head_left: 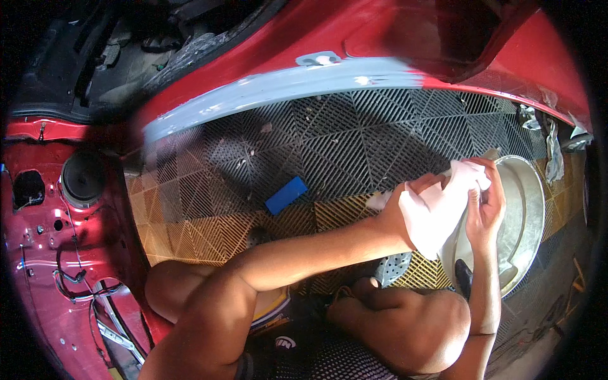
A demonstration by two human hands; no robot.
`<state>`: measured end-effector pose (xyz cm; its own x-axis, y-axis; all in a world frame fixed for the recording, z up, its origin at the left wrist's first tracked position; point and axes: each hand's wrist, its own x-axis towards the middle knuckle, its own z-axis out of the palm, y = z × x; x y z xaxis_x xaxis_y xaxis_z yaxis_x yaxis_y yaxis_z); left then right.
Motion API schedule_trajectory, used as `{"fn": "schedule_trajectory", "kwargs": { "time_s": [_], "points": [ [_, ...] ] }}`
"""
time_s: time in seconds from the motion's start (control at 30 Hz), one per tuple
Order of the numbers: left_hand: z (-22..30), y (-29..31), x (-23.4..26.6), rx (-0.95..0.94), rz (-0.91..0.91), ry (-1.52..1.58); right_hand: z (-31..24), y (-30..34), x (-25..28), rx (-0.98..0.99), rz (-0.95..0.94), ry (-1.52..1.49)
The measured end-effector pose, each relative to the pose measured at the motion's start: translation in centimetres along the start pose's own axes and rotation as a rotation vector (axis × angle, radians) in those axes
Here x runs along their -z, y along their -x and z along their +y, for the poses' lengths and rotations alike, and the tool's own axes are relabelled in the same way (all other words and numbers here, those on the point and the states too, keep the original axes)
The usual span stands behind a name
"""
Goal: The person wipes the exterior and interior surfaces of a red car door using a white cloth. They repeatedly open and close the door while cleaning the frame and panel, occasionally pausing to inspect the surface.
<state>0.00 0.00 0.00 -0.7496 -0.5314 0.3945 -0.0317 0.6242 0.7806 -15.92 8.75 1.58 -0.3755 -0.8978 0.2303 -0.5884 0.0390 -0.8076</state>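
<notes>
Below the grey-primed car sill [285, 88], a round metal basin [524, 215] stands rightmost. Just left of its rim in view, a white cloth [434, 218] droops lengthwise down-left from the right hand's [489, 206] pinched fingers, the left hand [397, 218] gripping its left edge.

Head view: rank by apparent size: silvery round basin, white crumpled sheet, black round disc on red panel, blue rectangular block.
1. Silvery round basin, partly hidden
2. White crumpled sheet
3. Black round disc
4. Blue rectangular block
</notes>
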Motion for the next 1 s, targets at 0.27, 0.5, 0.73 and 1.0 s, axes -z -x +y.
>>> {"fn": "schedule_trajectory", "kwargs": {
  "time_s": [0.27,0.5,0.73,1.0],
  "points": [
    [-0.4,0.2,5.5,0.239,-0.145,0.151,0.3,-0.8,-0.5,0.092,0.191,-0.09],
    [-1.1,-0.3,11.1,0.293,-0.042,0.162,-1.0,-0.4,-0.9,0.073,0.087,0.076],
    [-0.1,-1.5,16.2,0.244,0.169,0.253,-3.5,-0.6,-3.3,0.072,0.041,0.311],
    [4.9,-4.7,19.9,0.392,0.179,0.219,-0.9,-1.0,-4.1,0.092,-0.154,0.595]
  ]
}}
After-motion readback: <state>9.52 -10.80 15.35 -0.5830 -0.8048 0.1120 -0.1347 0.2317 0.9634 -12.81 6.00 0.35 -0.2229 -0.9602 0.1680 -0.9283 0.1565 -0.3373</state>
